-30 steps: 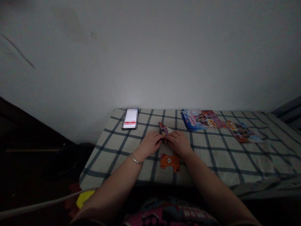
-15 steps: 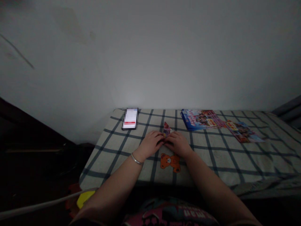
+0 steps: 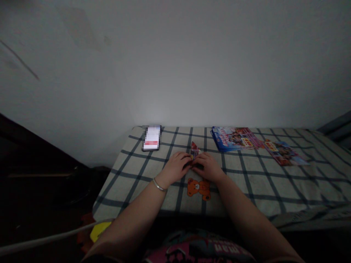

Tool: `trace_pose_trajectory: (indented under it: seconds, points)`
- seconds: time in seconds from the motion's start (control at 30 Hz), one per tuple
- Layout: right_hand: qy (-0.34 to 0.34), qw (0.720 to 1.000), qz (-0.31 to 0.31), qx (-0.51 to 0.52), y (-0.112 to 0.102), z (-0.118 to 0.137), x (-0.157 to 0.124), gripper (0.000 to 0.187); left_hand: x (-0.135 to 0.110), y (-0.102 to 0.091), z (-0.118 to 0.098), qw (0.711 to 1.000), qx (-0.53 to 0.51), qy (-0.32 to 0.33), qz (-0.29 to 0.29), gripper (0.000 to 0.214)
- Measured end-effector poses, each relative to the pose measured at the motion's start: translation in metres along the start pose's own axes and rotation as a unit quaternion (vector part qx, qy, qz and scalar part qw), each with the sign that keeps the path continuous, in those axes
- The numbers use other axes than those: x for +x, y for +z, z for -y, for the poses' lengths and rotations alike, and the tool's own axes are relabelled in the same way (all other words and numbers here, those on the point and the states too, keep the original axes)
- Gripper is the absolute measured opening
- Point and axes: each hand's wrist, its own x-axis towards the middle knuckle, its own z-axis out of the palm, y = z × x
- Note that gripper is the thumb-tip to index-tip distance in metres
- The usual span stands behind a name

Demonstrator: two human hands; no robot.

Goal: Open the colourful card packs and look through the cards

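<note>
Between my two hands is a small folded piece of printed paper (image 3: 195, 149), red and purple, with a pointed top sticking up past my fingers. My left hand (image 3: 177, 167) grips its left side, fingers bent and tips close together; a silver bangle circles that wrist. From the other side my right hand (image 3: 207, 167) presses on the paper with curled fingers. Both hands rest low over the checked tablecloth (image 3: 170, 199), and their fingers cover the paper's lower part. Just below them, an orange bear picture (image 3: 197, 189) shows on the cloth.
A phone (image 3: 151, 138) with a lit, blurred screen lies at the back left. At the back right is a stack of colourful printed leaflets (image 3: 233, 138), with another leaflet (image 3: 285, 153) beside it. A pale wall (image 3: 175, 73) rises behind the table.
Hardly anything differs. Both hands stay on the folded paper in the same place, with only a very slight shift of the right fingers.
</note>
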Motion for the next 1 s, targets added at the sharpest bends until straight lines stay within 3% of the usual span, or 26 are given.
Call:
trace_pose_trajectory:
  seconds: [1.0]
  points:
    - [0.01,0.999,0.008,-0.032,0.0011,0.0031,0.0022,0.008,0.0006,-0.0018,0.0006,1.0,0.01,-0.002,0.015,0.025]
